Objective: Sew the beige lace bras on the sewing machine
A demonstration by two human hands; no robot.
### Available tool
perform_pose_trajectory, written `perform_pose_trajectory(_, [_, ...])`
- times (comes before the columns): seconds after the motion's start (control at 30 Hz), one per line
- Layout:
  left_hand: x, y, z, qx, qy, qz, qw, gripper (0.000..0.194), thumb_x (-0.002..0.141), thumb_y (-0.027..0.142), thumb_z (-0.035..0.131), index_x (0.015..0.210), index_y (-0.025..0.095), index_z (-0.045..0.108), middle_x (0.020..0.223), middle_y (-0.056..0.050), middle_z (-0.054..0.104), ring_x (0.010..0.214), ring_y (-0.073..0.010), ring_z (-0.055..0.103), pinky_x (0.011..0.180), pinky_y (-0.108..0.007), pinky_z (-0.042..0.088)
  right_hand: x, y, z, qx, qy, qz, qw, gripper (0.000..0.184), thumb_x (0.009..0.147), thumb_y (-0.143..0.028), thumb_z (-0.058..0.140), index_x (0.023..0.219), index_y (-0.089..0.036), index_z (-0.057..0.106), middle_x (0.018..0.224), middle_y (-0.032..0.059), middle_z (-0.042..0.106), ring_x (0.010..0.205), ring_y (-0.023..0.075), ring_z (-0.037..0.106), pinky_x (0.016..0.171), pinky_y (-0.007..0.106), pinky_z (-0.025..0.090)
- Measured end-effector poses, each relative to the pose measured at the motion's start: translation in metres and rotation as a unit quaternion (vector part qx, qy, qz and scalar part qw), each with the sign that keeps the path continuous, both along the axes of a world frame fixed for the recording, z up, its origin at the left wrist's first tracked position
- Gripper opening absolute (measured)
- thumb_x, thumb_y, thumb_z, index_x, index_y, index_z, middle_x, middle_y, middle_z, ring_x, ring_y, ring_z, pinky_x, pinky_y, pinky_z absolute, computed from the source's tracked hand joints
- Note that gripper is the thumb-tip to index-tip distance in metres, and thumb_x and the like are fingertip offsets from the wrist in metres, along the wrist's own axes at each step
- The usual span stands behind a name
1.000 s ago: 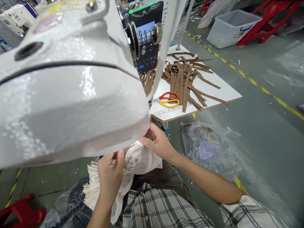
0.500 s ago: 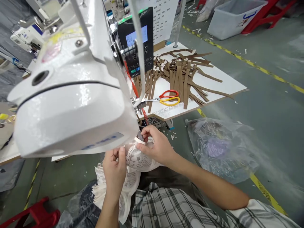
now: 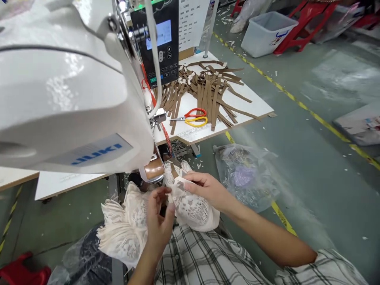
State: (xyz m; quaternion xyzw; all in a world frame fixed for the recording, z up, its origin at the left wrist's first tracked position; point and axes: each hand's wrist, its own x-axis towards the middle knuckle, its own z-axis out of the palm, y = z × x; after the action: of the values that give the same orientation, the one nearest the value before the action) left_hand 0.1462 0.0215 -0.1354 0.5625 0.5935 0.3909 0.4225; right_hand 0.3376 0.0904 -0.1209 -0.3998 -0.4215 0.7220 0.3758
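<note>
A cream lace bra (image 3: 192, 209) lies over my lap, just in front of the sewing machine's post and needle area (image 3: 154, 169). My right hand (image 3: 206, 189) pinches its upper edge between thumb and fingers, near a short white strip. At the bra's left side is my left hand (image 3: 160, 209), its fingers curled and the thumb apart from them, fingertips close to the lace edge. Whether those fingertips touch the fabric I cannot make out. Left of this hand hangs a bunch of more cream lace bras (image 3: 127, 227).
The white JUKI machine head (image 3: 74, 114) fills the upper left, beside a control panel (image 3: 163, 43). Brown straps (image 3: 208, 91) and red-and-yellow scissors (image 3: 192, 118) lie on the white tabletop (image 3: 252, 105). A plastic bag (image 3: 243, 178) sits on the floor at right.
The bra has come away from under the machine head toward my body, and both hands have drawn back with it. My left thumb and fingers have parted. The view has shifted right.
</note>
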Motion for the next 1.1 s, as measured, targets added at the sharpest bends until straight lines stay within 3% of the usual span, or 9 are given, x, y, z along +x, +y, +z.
perform_pose_trajectory(0.13, [0.012, -0.022, -0.079, 0.051, 0.130, -0.135, 0.981, 0.107, 0.074, 0.057, 0.072, 0.155, 0.014, 0.017, 0.158, -0.024, 0.028, 0.147, -0.0410, 0.027, 0.118, -0.058, 0.029, -0.005, -0.008, -0.009, -0.124, 0.107, -0.063, 0.984, 0.030, 0.075, -0.041, 0.079, 0.094, -0.019, 0.075, 0.085, 0.0011, 0.071, 0.072, 0.0123, 0.064, 0.068, 0.026, 0.050])
perform_pose_trajectory(0.23, [0.010, -0.022, -0.124, 0.080, 0.272, -0.127, 0.951, 0.077, 0.084, 0.037, 0.065, 0.150, 0.014, 0.032, 0.153, -0.025, 0.038, 0.145, -0.0404, 0.032, 0.115, -0.060, 0.033, 0.001, -0.011, -0.007, -0.175, 0.118, -0.073, 0.975, 0.034, 0.070, -0.039, 0.083, 0.096, -0.019, 0.074, 0.083, 0.0017, 0.072, 0.069, 0.0127, 0.065, 0.066, 0.026, 0.051])
perform_pose_trajectory(0.3, [-0.004, -0.011, -0.132, 0.082, 0.304, -0.113, 0.942, 0.053, 0.089, 0.020, 0.054, 0.141, 0.015, 0.047, 0.144, -0.022, 0.051, 0.137, -0.0354, 0.046, 0.109, -0.055, 0.043, 0.017, -0.011, -0.001, -0.157, 0.080, -0.083, 0.981, 0.035, 0.071, -0.040, 0.081, 0.099, -0.020, 0.073, 0.084, 0.0030, 0.072, 0.069, 0.0145, 0.066, 0.064, 0.028, 0.052])
perform_pose_trajectory(0.43, [-0.048, 0.019, -0.108, 0.095, 0.299, -0.082, 0.946, 0.050, 0.086, 0.004, 0.043, 0.131, 0.018, 0.059, 0.135, -0.013, 0.062, 0.129, -0.0253, 0.055, 0.111, -0.044, 0.043, 0.061, 0.005, 0.002, 0.009, -0.104, -0.154, 0.983, 0.037, 0.080, -0.046, 0.072, 0.111, -0.024, 0.070, 0.094, 0.0055, 0.072, 0.073, 0.0172, 0.064, 0.063, 0.030, 0.051])
perform_pose_trajectory(0.57, [-0.060, 0.037, -0.097, 0.135, 0.385, -0.021, 0.913, 0.049, 0.087, 0.004, 0.042, 0.129, 0.018, 0.062, 0.142, -0.014, 0.057, 0.144, -0.0307, 0.037, 0.121, -0.055, 0.022, 0.082, 0.039, -0.048, 0.151, -0.299, -0.182, 0.924, 0.043, 0.089, -0.051, 0.057, 0.120, -0.022, 0.064, 0.103, 0.0075, 0.070, 0.086, 0.0209, 0.063, 0.076, 0.036, 0.053])
perform_pose_trajectory(0.8, [-0.011, 0.020, -0.145, 0.031, 0.396, -0.088, 0.913, 0.059, 0.083, 0.010, 0.052, 0.142, 0.007, 0.045, 0.149, -0.027, 0.045, 0.139, -0.0368, 0.042, 0.109, -0.056, 0.039, 0.051, 0.049, -0.154, 0.186, -0.481, -0.071, 0.854, 0.076, 0.080, -0.055, 0.061, 0.136, -0.005, 0.049, 0.132, 0.0287, 0.054, 0.128, 0.0409, 0.047, 0.107, 0.059, 0.035])
perform_pose_trajectory(0.93, [-0.043, -0.013, -0.112, 0.028, 0.371, -0.085, 0.924, 0.044, 0.092, 0.020, 0.047, 0.136, 0.015, 0.049, 0.140, -0.017, 0.056, 0.128, -0.0256, 0.054, 0.103, -0.041, 0.047, 0.008, 0.034, -0.167, 0.292, -0.480, 0.144, 0.815, 0.100, 0.070, -0.056, 0.075, 0.151, -0.017, 0.032, 0.159, 0.0202, 0.027, 0.147, 0.0371, 0.025, 0.118, 0.052, 0.026])
perform_pose_trajectory(1.03, [-0.109, -0.058, -0.068, 0.025, 0.402, 0.071, 0.912, 0.028, 0.096, 0.033, 0.044, 0.112, 0.016, 0.059, 0.111, -0.014, 0.067, 0.107, -0.0254, 0.063, 0.094, -0.040, 0.050, -0.019, 0.039, -0.176, 0.295, -0.483, 0.204, 0.799, 0.091, 0.074, -0.046, 0.076, 0.149, -0.017, 0.035, 0.154, 0.0201, 0.035, 0.141, 0.0352, 0.035, 0.115, 0.046, 0.032])
perform_pose_trajectory(1.1, [-0.151, -0.096, -0.047, -0.024, 0.469, 0.272, 0.840, 0.030, 0.091, 0.046, 0.049, 0.095, 0.018, 0.059, 0.092, -0.011, 0.064, 0.091, -0.0280, 0.062, 0.079, -0.039, 0.051, -0.031, 0.044, -0.181, 0.277, -0.495, 0.179, 0.804, 0.083, 0.080, -0.040, 0.070, 0.149, -0.013, 0.033, 0.148, 0.0237, 0.039, 0.137, 0.0363, 0.040, 0.112, 0.048, 0.035])
